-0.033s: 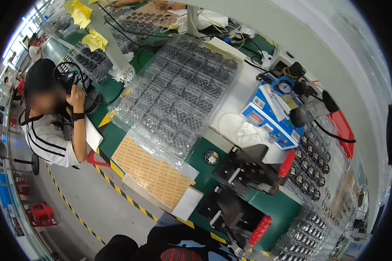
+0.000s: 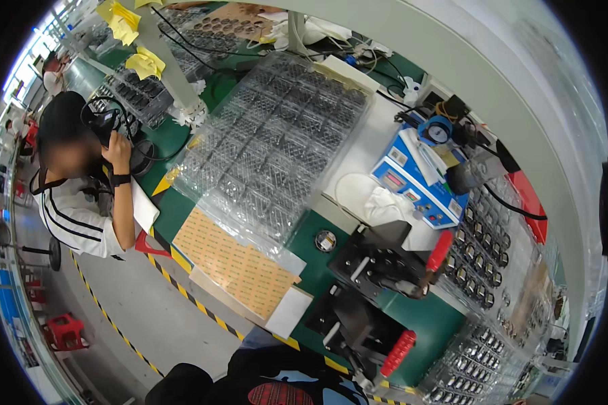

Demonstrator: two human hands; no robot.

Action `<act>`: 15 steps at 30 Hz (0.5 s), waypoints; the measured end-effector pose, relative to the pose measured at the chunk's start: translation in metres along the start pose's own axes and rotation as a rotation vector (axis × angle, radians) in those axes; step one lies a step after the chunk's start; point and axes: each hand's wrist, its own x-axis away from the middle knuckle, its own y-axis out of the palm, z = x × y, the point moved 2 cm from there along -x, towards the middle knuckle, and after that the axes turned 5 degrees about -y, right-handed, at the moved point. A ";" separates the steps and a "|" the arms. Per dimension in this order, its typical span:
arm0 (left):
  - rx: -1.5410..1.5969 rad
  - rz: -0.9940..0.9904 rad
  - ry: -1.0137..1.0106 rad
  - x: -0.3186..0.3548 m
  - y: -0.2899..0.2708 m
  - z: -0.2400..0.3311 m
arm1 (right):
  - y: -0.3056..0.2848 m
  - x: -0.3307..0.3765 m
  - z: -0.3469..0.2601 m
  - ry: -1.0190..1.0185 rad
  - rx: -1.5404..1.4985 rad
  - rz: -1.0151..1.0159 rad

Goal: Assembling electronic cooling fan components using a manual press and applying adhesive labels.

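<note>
Neither of my hands is in view; my dark clothing shows at the lower edge. On the green bench, a small round part [image 2: 325, 241] with a dark rim lies by itself. Right of it stands a black clamp fixture [image 2: 366, 262] with a red handle [image 2: 440, 250]. A second black clamp fixture [image 2: 350, 322], its red grip [image 2: 398, 353] tilted, sits nearer to me. To the left lies an orange-tan printed sheet [image 2: 233, 264] over a white one. Beyond it spreads a stack of clear plastic trays [image 2: 270, 142] with square pockets.
A blue control box [image 2: 415, 183] with a round gauge [image 2: 437, 130] stands at back right, beside a white cloth [image 2: 390, 206]. Trays of small metallic parts [image 2: 478, 260] line the right. A co-worker [image 2: 81, 175] sits at left, raising a dark device. Yellow-black tape [image 2: 182, 290] marks the bench edge.
The whole scene sits slightly farther left in the picture, most plainly around the blue box and the clamps. Nothing on the bench has visibly changed place.
</note>
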 end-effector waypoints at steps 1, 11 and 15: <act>-0.027 -0.031 0.005 0.011 -0.006 -0.002 | 0.002 0.015 0.005 0.005 0.011 0.005; -0.242 -0.230 0.028 0.038 0.033 -0.078 | 0.128 0.071 0.093 -0.056 0.174 0.095; -0.334 -0.379 0.067 0.087 0.099 -0.126 | 0.215 0.177 0.107 -0.022 0.232 0.088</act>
